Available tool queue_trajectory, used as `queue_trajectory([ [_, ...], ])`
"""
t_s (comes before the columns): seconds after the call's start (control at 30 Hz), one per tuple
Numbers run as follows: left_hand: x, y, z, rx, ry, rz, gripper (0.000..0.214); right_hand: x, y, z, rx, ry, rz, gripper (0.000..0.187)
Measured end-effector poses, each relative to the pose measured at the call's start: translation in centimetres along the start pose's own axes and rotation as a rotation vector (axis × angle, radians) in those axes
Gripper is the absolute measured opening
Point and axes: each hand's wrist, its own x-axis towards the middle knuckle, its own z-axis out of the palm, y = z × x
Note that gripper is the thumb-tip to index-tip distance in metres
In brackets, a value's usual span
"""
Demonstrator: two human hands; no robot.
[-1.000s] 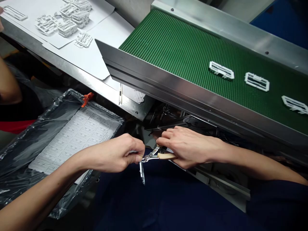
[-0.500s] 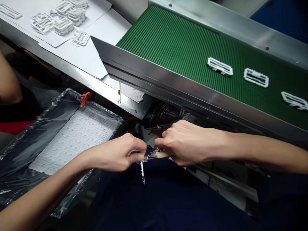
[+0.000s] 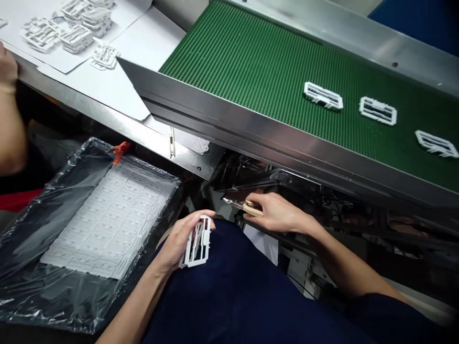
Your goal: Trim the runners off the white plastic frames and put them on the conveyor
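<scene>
My left hand (image 3: 182,234) is closed on a white plastic frame (image 3: 205,239), a flat rectangular piece with long slots, held tilted above my dark blue clothing. What looks like the edge of another white piece shows behind it, mostly hidden. In my right hand (image 3: 278,210) is a pair of pliers or nippers (image 3: 253,209) with pale yellow handles, its metal jaws pointing left. The jaws are apart from the frame. Three similar white frames (image 3: 377,111) lie on the green ribbed conveyor belt (image 3: 251,62) beyond my hands.
Left of me, a box lined with clear plastic (image 3: 46,296) holds rows of white frames, an orange clip (image 3: 120,152) on its rim. Stacked frames (image 3: 75,39) lie on the paper-covered table, near a small metal tool (image 3: 172,143). Another person's arm (image 3: 10,124) is at the left edge.
The pliers have come away from the white piece, my right hand moving right and up. My left hand has moved left and turned the frame's broad face into view.
</scene>
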Motion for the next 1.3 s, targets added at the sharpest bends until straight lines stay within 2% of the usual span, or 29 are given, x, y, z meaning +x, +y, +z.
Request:
queue_trajectory([
  [0.1,0.1,0.4,0.0,-0.242,-0.010,-0.038,0.047,0.2,-0.4,0.8,-0.004,0.075,-0.113,0.012],
  [0.17,-0.1,0.9,0.1,-0.315,-0.035,-0.049,0.054,0.3,-0.7,0.8,-0.031,0.112,-0.185,0.013],
  [0.37,-0.2,1.5,0.4,-0.249,-0.012,-0.078,0.060,0.8,-1.4,0.0,-0.159,0.116,-0.315,0.023],
  [0.5,-0.4,1.2,0.3,-0.189,-0.004,-0.062,0.059,1.1,-1.6,-0.6,-0.235,0.091,-0.368,0.021],
  [0.77,-0.9,0.7,-0.5,-0.067,-0.042,-0.028,0.054,0.9,-1.9,-1.1,-0.296,0.051,-0.390,0.021],
  [1.3,-0.7,1.3,-0.3,0.029,-0.044,-0.007,0.052,0.7,-2.0,-1.4,-0.248,0.042,-0.382,0.010],
])
